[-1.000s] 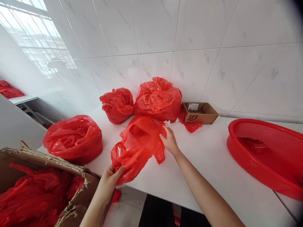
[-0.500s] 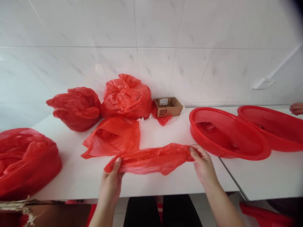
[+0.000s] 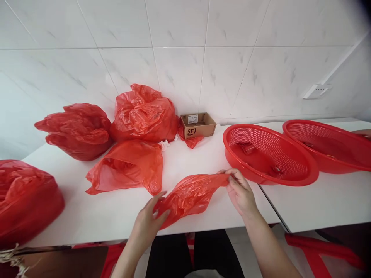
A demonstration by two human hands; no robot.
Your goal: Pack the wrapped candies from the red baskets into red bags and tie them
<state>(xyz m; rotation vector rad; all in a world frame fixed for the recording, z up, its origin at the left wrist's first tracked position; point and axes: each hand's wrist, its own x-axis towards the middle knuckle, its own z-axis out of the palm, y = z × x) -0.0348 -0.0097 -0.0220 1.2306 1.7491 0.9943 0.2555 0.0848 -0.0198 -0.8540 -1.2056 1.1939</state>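
An empty red plastic bag (image 3: 189, 195) lies stretched across the front of the white table (image 3: 95, 212). My left hand (image 3: 149, 222) grips its lower left end, fingers closed on the film. At the bag's upper right corner, my right hand (image 3: 240, 191) pinches the plastic, close to the rim of a red mesh basket (image 3: 269, 156). Another loose red bag (image 3: 129, 168) lies open just behind the held one.
Two stuffed red bags (image 3: 77, 129) (image 3: 143, 114) stand against the tiled wall, a third (image 3: 24, 199) at the left edge. A small cardboard box (image 3: 197, 125) sits behind. A second red basket (image 3: 329, 144) is at the right, another person's hand (image 3: 362, 133) at its rim.
The view has swung right. I pulled one bag off the pile toward the table's front and stretched it between both hands; my left hand has since moved right, slackening it.
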